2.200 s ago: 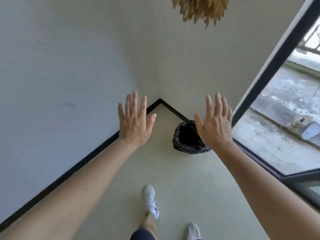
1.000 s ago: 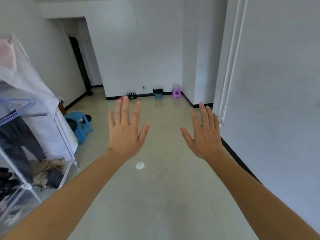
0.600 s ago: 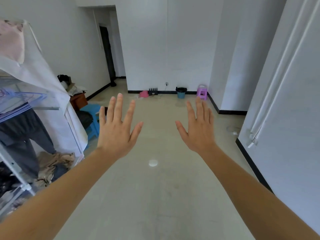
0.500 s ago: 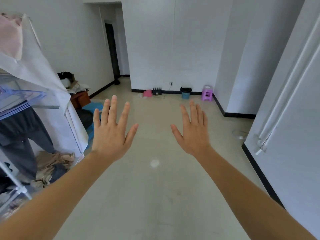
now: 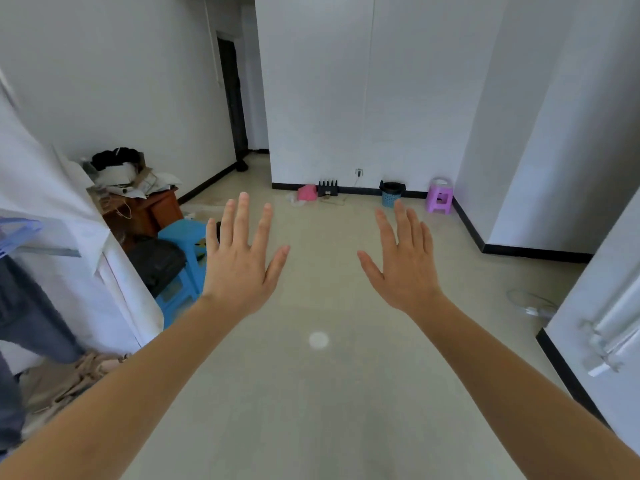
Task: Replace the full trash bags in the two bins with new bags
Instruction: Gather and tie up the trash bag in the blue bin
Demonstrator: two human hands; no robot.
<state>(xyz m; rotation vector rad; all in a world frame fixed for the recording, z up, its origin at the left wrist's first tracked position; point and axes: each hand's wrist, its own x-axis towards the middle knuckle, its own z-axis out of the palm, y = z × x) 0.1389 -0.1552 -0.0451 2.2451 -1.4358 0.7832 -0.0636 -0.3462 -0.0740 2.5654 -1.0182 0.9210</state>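
— Blue plastic, lattice-sided, lined with a black bag folded over its rim: is that small round bin [image 5: 392, 195] the one?

— Yes. It stands on the pale floor [image 5: 311, 410] against the black skirting of the far white wall [image 5: 346, 98], well away from me. Just to its right sits a small purple plastic stool [image 5: 440, 196]; to its left, along the same skirting, a black ribbed block [image 5: 328, 188] and then a pink object [image 5: 306, 193].

— And your hands?

— Both raised in front of me, backs toward me, holding nothing. My left hand [image 5: 239, 268] has its fingers spread apart, thumb out to the right. My right hand [image 5: 403, 268] is the same, fingers apart, thumb out to the left. They touch nothing and are apart from each other.

— What's beside you?

— On my left, a white fabric wardrobe cover [image 5: 52, 209] with dark clothes hanging under it. Beyond it, a stack of light blue plastic stools [image 5: 183, 265] with a black bag against them, and a brown wooden table [image 5: 145, 211] piled with papers. A pale round spot [image 5: 318, 340] lies on the floor between my forearms.
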